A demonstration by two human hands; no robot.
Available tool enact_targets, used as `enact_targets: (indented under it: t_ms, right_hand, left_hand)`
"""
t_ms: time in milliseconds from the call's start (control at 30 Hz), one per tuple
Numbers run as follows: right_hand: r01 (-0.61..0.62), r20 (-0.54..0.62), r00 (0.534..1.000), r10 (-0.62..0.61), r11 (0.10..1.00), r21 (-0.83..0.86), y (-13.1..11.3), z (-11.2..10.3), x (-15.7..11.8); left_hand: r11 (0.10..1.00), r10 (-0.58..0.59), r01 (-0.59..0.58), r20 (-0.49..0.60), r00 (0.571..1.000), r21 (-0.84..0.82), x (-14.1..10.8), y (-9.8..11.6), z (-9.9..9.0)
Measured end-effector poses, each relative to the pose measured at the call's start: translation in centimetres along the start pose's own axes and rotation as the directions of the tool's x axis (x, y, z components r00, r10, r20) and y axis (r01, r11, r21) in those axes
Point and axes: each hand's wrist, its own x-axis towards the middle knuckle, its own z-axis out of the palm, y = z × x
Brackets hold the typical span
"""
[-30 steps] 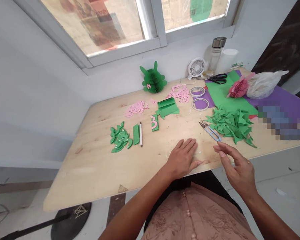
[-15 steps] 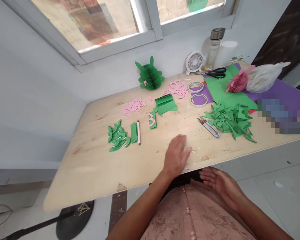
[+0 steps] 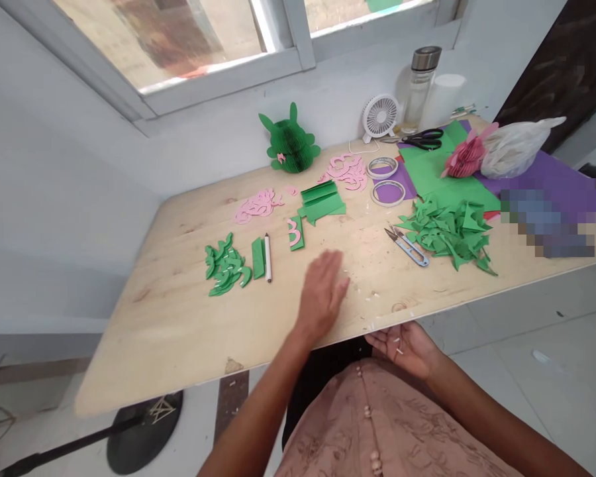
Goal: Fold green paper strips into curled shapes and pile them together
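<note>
My left hand (image 3: 322, 291) is over the table near its front edge, palm down, fingers extended and thumb apart, with small white scraps beside it. Below the table's front edge is my right hand (image 3: 402, 346), palm up and fingers spread, with a few tiny white scraps on the palm. Ahead of my left hand lies a green strip with pink curved pieces (image 3: 296, 233). To its left are a white pen (image 3: 267, 258), a folded green strip (image 3: 258, 258) and a pile of green curved pieces (image 3: 227, 266).
Blue-handled snips (image 3: 408, 248) lie beside green scraps (image 3: 451, 232). Behind are tape rolls (image 3: 388, 193), black scissors (image 3: 423, 138), a small fan (image 3: 380, 118), a glass bottle (image 3: 418, 93), a green paper figure (image 3: 292, 146), and a plastic bag (image 3: 514, 149) at right.
My left hand has moved left along the table. My right hand has shifted left and turned palm up under the edge; white scraps now show on it. The view has shifted slightly.
</note>
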Motion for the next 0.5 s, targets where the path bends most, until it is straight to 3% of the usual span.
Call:
enact_targets:
  t_ms: [67, 133, 200, 267, 333, 367, 400, 467, 500]
  right_hand:
    - [-0.093, 0.026, 0.996, 0.09, 0.981, 0.171, -0.3, -0.1, 0.2]
    - [-0.092, 0.038, 0.996, 0.087, 0.978, 0.185, -0.5, -0.2, 0.2]
    - [-0.011, 0.032, 0.999, 0.009, 0.997, 0.076, -0.4, -0.3, 0.0]
    - [0.088, 0.024, 0.996, -0.087, 0.995, -0.051, -0.4, -0.5, -0.3]
    - [0.116, 0.021, 0.993, -0.115, 0.99, -0.078, -0.3, -0.6, -0.5]
    - [0.1, 0.026, 0.995, -0.099, 0.993, -0.059, -0.3, -0.6, -0.5]
    - [0.06, 0.026, 0.998, -0.06, 0.998, 0.005, -0.3, -0.5, -0.4]
    - [-0.009, 0.042, 0.999, 0.006, 0.997, 0.073, -0.4, -0.3, -0.1]
    - [-0.049, 0.046, 0.998, 0.044, 0.991, 0.127, -0.4, -0.3, 0.1]
  left_hand:
    - [0.967, -0.025, 0.009, 0.058, 0.998, 0.256, 0.0, -1.7, 0.0]
    - [0.93, 0.064, -0.13, 0.197, 0.978, 0.344, -1.5, -1.0, 0.8]
    - [0.91, 0.19, -0.288, 0.32, 0.928, 0.297, -3.8, 1.5, 1.6]
    - [0.884, 0.316, -0.426, 0.423, 0.849, 0.195, -5.6, 4.2, 1.8]
    - [0.855, 0.408, -0.508, 0.47, 0.783, 0.104, -6.0, 5.2, 1.4]
    - [0.854, 0.414, -0.51, 0.462, 0.785, 0.101, -5.4, 4.9, 1.0]
    - [0.871, 0.378, -0.471, 0.424, 0.823, 0.138, -4.5, 4.1, 0.7]
    - [0.915, 0.181, -0.275, 0.31, 0.933, 0.296, -2.2, 1.7, 0.3]
    - [0.917, 0.076, -0.161, 0.237, 0.968, 0.364, -1.2, 0.7, 0.3]
